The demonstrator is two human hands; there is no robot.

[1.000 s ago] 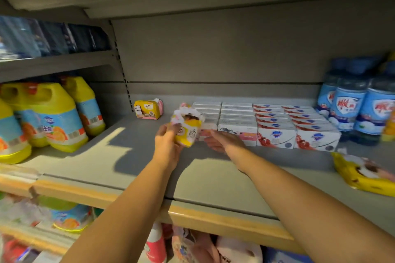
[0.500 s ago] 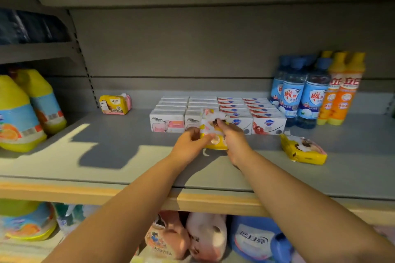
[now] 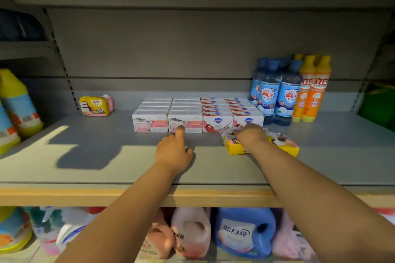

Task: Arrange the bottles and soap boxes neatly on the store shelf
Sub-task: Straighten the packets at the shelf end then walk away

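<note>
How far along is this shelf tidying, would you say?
Done: white soap boxes sit in tidy rows; blue bottles and orange bottles stand grouped beside them. In hand: right hand grips a yellow soap pack; left hand touches a front box. Left: lining up the yellow packs, including the stray pack far left.

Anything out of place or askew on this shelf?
Yes. A yellow soap pack sits alone at the back left, apart from the boxed rows. More yellow packs lie askew in front of those rows, the right hand on one.
</note>
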